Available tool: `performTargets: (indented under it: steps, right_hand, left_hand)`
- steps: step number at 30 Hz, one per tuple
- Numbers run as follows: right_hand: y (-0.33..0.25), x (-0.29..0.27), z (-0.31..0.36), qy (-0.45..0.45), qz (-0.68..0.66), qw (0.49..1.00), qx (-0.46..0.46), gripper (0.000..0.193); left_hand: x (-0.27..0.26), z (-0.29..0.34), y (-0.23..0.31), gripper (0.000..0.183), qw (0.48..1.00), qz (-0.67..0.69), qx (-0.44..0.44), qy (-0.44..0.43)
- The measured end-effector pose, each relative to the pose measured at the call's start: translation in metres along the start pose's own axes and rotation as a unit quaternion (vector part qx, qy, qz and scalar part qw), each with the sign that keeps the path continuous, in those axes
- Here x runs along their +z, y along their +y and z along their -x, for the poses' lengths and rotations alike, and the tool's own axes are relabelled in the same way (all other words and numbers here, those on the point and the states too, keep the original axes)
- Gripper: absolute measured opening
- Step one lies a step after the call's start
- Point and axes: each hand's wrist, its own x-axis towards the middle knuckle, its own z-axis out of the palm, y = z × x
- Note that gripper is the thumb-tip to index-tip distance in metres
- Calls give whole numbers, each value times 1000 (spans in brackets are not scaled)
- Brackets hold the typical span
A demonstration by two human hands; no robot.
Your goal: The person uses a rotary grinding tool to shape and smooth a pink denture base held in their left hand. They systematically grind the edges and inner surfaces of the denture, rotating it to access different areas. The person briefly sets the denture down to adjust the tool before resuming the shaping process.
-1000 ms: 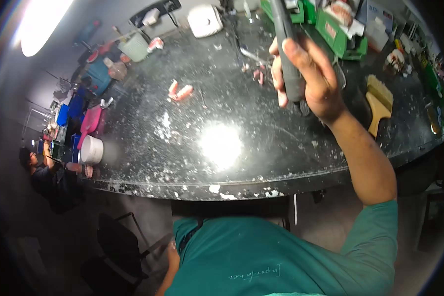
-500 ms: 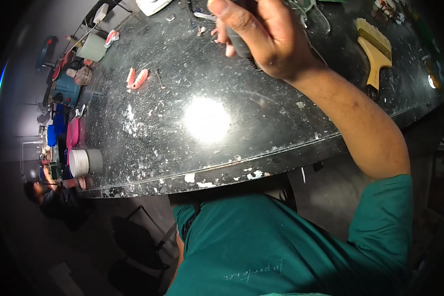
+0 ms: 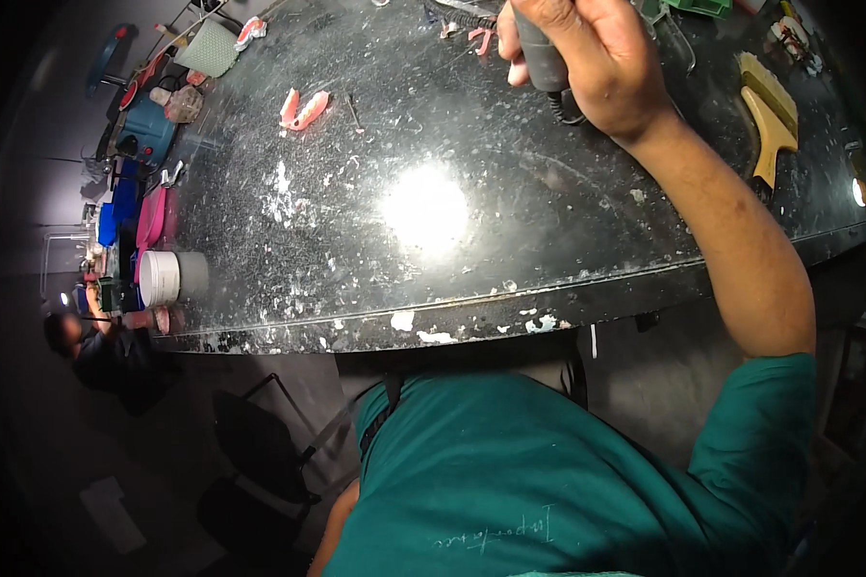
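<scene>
At the upper middle of the bench, my right hand (image 3: 611, 72) is closed around a dark grey cylindrical handpiece (image 3: 545, 60). A black coiled cord (image 3: 566, 111) leaves its near end. The far end of the tool is cut off by the top of the picture. To the left on the bench lies a pink, horseshoe-shaped denture piece (image 3: 305, 112), with a thin dark pin or bur (image 3: 355, 113) beside it. A smaller pink piece (image 3: 480, 40) is just left of my right hand. My left hand is out of sight; only part of that arm shows beside my body.
A wide brush (image 3: 770, 120) lies right of my forearm. Along the left edge stand a white tub (image 3: 160, 279), a pink container (image 3: 151, 216), a blue machine (image 3: 146, 132) and a pale green cup (image 3: 209, 50). A chair (image 3: 265, 438) and another person (image 3: 106, 346) are beyond the bench's left end.
The view has turned, so the bench and its things sit differently in the picture. My right hand, still gripping the handpiece, appears farther right, and more of the handpiece shows.
</scene>
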Motion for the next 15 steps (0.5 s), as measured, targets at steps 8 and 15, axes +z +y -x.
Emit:
performTargets:
  steps: [8,15]
  right_hand:
    - [-5,7,4,-3,-16,999,36,33]
    - [5,-5,9,-69,40,995,54,35]
  left_hand:
    - [15,-15,50,14,996,51,65,33]
    - [15,-38,110,15,986,92,129,45]
